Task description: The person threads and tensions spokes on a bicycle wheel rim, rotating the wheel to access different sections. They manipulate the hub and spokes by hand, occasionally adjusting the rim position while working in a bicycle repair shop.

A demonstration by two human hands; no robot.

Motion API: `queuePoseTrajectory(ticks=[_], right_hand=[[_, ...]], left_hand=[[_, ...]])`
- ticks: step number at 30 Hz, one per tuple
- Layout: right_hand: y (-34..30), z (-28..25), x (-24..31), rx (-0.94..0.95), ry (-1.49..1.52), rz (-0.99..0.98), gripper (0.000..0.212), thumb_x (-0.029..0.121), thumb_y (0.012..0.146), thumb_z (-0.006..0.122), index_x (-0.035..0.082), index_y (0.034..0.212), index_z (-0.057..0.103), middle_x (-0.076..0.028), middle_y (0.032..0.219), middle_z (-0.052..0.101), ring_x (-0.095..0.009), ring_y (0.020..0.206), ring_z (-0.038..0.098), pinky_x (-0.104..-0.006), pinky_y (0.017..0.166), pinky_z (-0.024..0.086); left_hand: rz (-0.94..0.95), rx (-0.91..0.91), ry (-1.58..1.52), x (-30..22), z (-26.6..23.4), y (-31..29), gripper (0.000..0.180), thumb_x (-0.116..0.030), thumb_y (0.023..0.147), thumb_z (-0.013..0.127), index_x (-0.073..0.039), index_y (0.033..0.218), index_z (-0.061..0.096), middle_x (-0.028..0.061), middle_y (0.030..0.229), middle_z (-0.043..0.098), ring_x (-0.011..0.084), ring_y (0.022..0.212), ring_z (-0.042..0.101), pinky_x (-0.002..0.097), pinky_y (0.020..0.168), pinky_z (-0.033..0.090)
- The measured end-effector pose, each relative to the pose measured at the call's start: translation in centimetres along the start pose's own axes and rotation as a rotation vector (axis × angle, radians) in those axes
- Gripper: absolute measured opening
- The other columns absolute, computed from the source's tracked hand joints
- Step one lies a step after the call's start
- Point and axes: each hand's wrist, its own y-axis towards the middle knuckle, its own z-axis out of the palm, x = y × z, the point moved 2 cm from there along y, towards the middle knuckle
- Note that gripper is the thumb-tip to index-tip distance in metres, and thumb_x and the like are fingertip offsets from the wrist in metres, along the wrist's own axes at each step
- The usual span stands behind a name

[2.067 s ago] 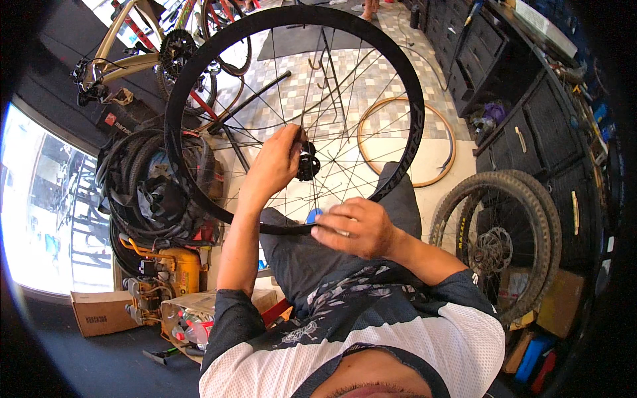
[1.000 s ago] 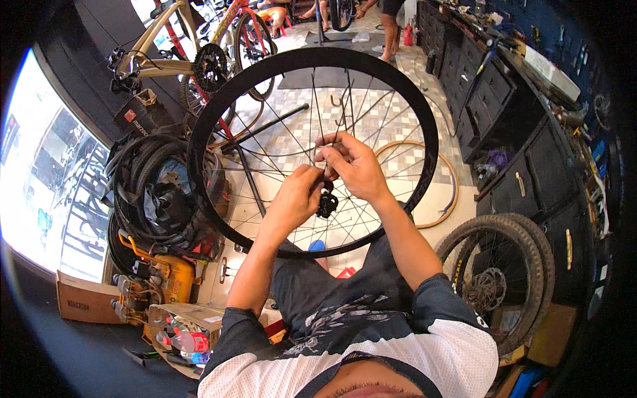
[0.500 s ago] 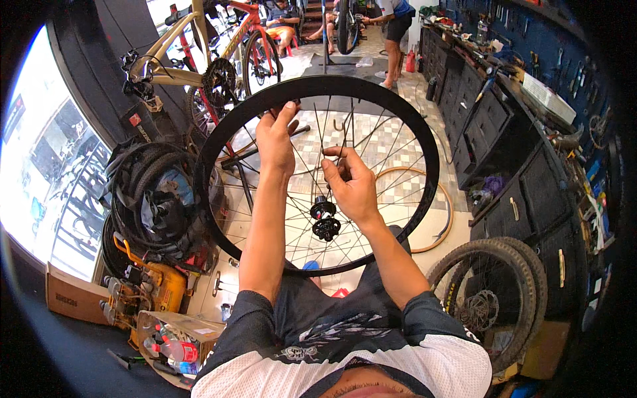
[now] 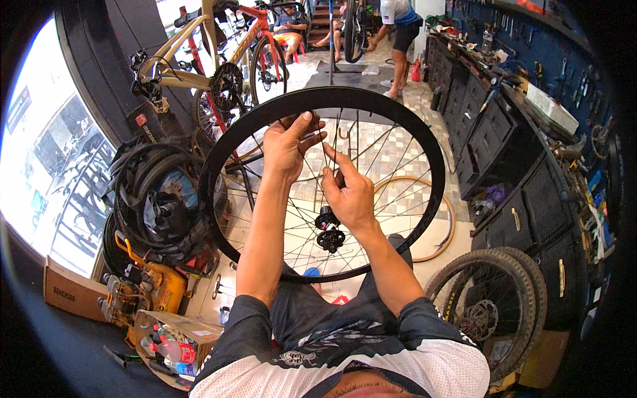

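In front of me stands a bicycle wheel with a deep black rim (image 4: 424, 139), thin dark spokes and a black hub (image 4: 328, 232); there is no tyre on it. My left hand (image 4: 286, 147) is among the spokes just inside the upper rim, fingers bent and thumb raised. What lies between those fingertips is too small to make out. Lower and to the right, my right hand (image 4: 350, 197) is closed with thumb and index finger on a thin spoke (image 4: 324, 140), above the hub. The wheel's lower edge rests by my thighs.
Tyres and black bags (image 4: 156, 179) are heaped at left above a yellow machine (image 4: 162, 285) and a box of bottles (image 4: 176, 345). Fat-tyred wheels (image 4: 524, 292) lean at right by black drawers (image 4: 531, 192). A tan hoop (image 4: 448, 239) lies on the floor. Another person (image 4: 401, 33) stands beyond.
My left hand has shifted right and down from the rim toward the spokes near my right hand. The right hand has moved slightly lower. The wheel sits a little lower in view.
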Motion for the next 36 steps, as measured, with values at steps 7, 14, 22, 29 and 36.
queuePoseTrajectory(ticks=[7, 14, 22, 29, 36], right_hand=[[-0.1, -0.2, -0.3, 0.031, 0.022, 0.046, 0.039, 0.012, 0.096, 0.068, 0.008, 0.135, 0.069, 0.000, 0.055, 0.044, -0.008, 0.051, 0.042, -0.0285, 0.051, 0.038], [-0.2, -0.4, -0.1, 0.046, 0.066, 0.055, 0.037, 0.010, 0.096, 0.067, 0.007, 0.133, 0.070, 0.001, 0.057, 0.044, -0.006, 0.053, 0.039, -0.0282, 0.051, 0.036], [-0.3, -0.5, -0.1, 0.064, 0.123, 0.085, 0.037, 0.010, 0.097, 0.066, 0.006, 0.134, 0.070, 0.002, 0.059, 0.045, -0.004, 0.055, 0.039, -0.0265, 0.051, 0.035], [-0.5, -0.4, 0.0, 0.045, 0.059, 0.045, 0.036, 0.014, 0.095, 0.067, 0.011, 0.131, 0.071, -0.014, 0.063, 0.064, -0.023, 0.053, 0.066, -0.0371, 0.056, 0.052], [-0.3, -0.4, 0.5, 0.041, -0.052, 0.023, 0.031, 0.016, 0.097, 0.067, 0.009, 0.127, 0.069, -0.016, 0.071, 0.070, -0.031, 0.061, 0.071, -0.0418, 0.057, 0.053]], left_hand=[[-0.038, -0.013, -0.008, 0.4, -0.1, 0.3, 0.025, -0.016, 0.096, 0.078, -0.001, 0.114, 0.069, 0.0123, 0.105, 0.074, 0.0250, 0.095, 0.073, 0.0393, 0.082, 0.066], [-0.085, 0.011, -0.042, 0.3, -0.8, 0.6, 0.026, -0.017, 0.096, 0.079, 0.000, 0.113, 0.069, 0.0114, 0.105, 0.075, 0.0229, 0.091, 0.074, 0.0364, 0.077, 0.064], [-0.133, 0.032, -0.021, 0.0, -0.7, 0.2, 0.019, -0.020, 0.097, 0.075, -0.006, 0.109, 0.071, 0.0079, 0.105, 0.075, 0.0221, 0.092, 0.072, 0.0409, 0.083, 0.061], [-0.149, 0.068, -0.028, -0.3, -0.8, 0.1, 0.017, -0.020, 0.097, 0.074, -0.006, 0.107, 0.072, 0.0077, 0.103, 0.075, 0.0228, 0.091, 0.073, 0.0414, 0.080, 0.061], [-0.104, 0.051, 0.001, -0.8, 0.2, -0.5, 0.017, -0.016, 0.095, 0.076, -0.004, 0.106, 0.072, 0.0098, 0.103, 0.075, 0.0229, 0.085, 0.073, 0.0394, 0.074, 0.061]])
